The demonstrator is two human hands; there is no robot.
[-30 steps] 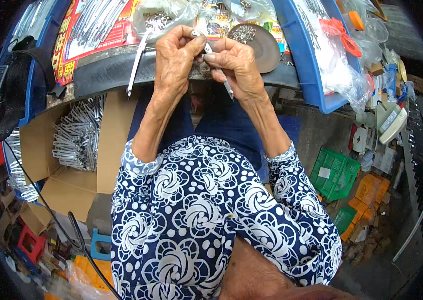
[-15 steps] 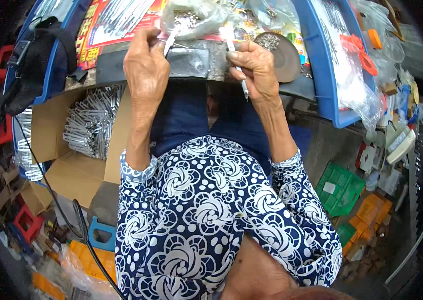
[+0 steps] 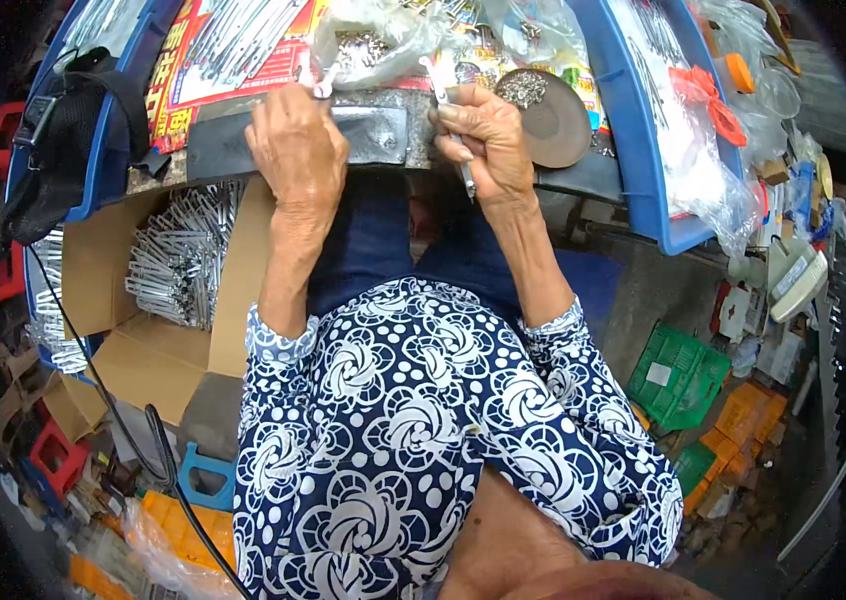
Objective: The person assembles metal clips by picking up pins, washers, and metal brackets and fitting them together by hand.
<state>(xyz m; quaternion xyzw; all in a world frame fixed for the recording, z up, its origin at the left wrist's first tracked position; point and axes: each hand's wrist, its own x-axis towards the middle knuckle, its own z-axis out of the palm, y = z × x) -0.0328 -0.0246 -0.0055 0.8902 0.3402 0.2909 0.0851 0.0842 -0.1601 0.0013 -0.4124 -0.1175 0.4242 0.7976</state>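
Observation:
My left hand (image 3: 298, 150) is closed at the table's near edge, fingers turned down beside a dark grey plate (image 3: 373, 135). From its fingertips pokes the bright end of a slim metal strip (image 3: 322, 88); the rest is hidden. Between thumb and fingers, my right hand (image 3: 491, 140) pinches another slender metal strip (image 3: 440, 76), upright, its lower end showing below the fingers. A clear plastic bag (image 3: 393, 55) of small metal parts lies just beyond both hands. Right of my right hand is a round brown dish (image 3: 563, 128) with a heap of tiny metal pieces (image 3: 523, 88).
Long metal strips (image 3: 243, 35) lie on a red and yellow printed sheet (image 3: 173, 85). Blue trays stand left (image 3: 108, 125) and right (image 3: 633, 130), the right one holding strips and plastic. Below left sits an open cardboard box (image 3: 158, 365) full of metal pieces. A black cable (image 3: 108, 400) hangs at left.
My left hand has turned knuckles-up and come slightly nearer, covering most of its strip. My right hand has shifted a little left, still pinching its strip.

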